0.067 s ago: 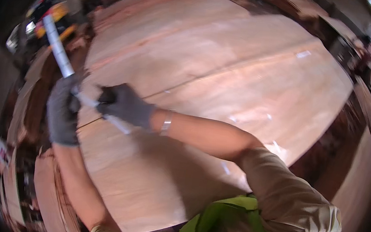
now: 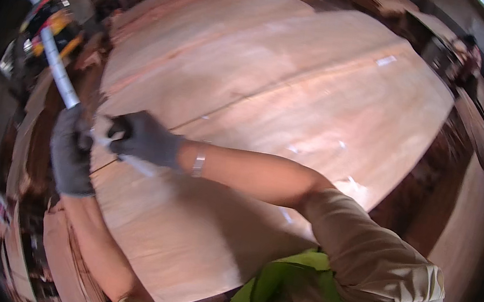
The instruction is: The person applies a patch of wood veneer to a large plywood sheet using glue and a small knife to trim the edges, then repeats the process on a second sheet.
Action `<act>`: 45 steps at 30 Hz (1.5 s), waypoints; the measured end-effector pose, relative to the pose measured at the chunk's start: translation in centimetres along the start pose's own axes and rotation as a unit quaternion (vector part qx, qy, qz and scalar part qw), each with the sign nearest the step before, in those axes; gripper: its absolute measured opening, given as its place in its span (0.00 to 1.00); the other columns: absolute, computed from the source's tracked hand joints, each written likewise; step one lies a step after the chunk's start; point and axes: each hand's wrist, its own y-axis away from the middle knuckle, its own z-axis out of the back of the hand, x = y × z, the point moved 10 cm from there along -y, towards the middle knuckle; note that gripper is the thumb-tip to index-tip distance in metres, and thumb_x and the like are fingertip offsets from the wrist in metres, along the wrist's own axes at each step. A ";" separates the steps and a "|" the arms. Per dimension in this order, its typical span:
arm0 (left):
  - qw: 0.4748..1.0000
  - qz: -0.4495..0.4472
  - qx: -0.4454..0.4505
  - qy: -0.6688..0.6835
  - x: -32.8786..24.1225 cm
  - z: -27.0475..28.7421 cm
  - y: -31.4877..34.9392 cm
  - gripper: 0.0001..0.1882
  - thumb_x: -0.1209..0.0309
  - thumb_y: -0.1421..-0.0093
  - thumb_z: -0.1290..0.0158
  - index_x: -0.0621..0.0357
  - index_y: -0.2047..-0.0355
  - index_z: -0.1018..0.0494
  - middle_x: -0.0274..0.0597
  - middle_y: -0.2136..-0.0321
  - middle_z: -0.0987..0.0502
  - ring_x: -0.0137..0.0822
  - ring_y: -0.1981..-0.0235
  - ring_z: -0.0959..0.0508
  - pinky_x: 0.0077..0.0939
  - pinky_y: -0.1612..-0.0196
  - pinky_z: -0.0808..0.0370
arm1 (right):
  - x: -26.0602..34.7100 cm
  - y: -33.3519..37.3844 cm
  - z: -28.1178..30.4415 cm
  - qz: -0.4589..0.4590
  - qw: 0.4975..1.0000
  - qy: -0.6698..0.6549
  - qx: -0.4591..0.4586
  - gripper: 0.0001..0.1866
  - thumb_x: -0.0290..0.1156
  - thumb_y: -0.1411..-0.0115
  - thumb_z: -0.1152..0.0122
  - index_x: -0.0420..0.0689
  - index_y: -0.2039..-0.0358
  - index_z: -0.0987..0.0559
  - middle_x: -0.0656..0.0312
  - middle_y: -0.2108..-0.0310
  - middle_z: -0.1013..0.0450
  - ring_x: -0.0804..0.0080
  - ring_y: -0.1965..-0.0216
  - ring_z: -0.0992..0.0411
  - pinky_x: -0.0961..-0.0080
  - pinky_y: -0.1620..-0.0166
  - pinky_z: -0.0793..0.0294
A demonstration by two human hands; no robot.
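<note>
A long white strip (image 2: pixel 59 70), possibly tape, runs from the upper left down to my gloved hands. My left hand (image 2: pixel 71 151), in a grey glove, is closed around it at the left edge of a wide sheet of pale wood veneer (image 2: pixel 297 97). Just to its right, my right hand (image 2: pixel 145 138), also gloved, has thumb and fingers curled together on the strip near its lower end. A short blurred tail of the strip shows below the right hand. Small white pieces (image 2: pixel 286 215) lie on the veneer, which has a dark seam across it.
Stacked veneer sheets (image 2: pixel 69 250) stand at the left, with more (image 2: pixel 470 215) on the right. A dark and yellow object (image 2: pixel 58 26), blurred, is at the upper left behind the strip. Another person (image 2: pixel 467 61) is at the far right.
The whole view has shifted slightly. My right hand has come a little closer to my left hand, and both keep hold of the strip.
</note>
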 end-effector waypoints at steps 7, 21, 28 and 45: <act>0.906 -0.157 -0.206 -0.335 8.0 -7.4 2.3 0.22 0.59 0.39 0.54 0.62 0.50 0.31 0.42 0.62 0.23 0.23 0.74 0.28 0.13 0.75 0.33 | -3.9 9.1 13.6 -0.085 0.979 0.182 0.015 0.09 0.32 0.56 0.40 0.37 0.78 0.22 0.50 0.82 0.27 0.65 0.80 0.27 0.68 0.71 0.28; 0.764 -0.019 0.263 -0.589 53.2 -55.6 15.3 0.27 0.73 0.44 0.53 0.56 0.43 0.41 0.39 0.44 0.35 0.42 0.54 0.26 0.31 0.55 0.26 | -21.1 43.8 64.5 -0.377 0.882 0.145 -0.242 0.10 0.38 0.44 0.43 0.45 0.68 0.24 0.66 0.79 0.30 0.76 0.78 0.32 0.78 0.74 0.33; 0.666 -0.268 0.347 -0.603 56.0 -63.2 14.4 0.29 0.65 0.47 0.50 0.43 0.43 0.41 0.35 0.41 0.43 0.41 0.49 0.31 0.36 0.55 0.27 | -21.3 40.6 63.8 -0.147 0.814 0.562 0.013 0.16 0.41 0.46 0.45 0.49 0.59 0.26 0.60 0.56 0.29 0.63 0.49 0.37 0.67 0.45 0.42; 0.655 -0.280 0.416 -0.565 54.2 -82.0 15.6 0.26 0.74 0.48 0.55 0.52 0.46 0.36 0.37 0.42 0.39 0.41 0.53 0.30 0.33 0.58 0.28 | -13.6 56.5 85.4 -0.479 0.739 0.144 -0.452 0.16 0.32 0.46 0.39 0.38 0.58 0.24 0.65 0.85 0.32 0.80 0.87 0.40 0.79 0.83 0.39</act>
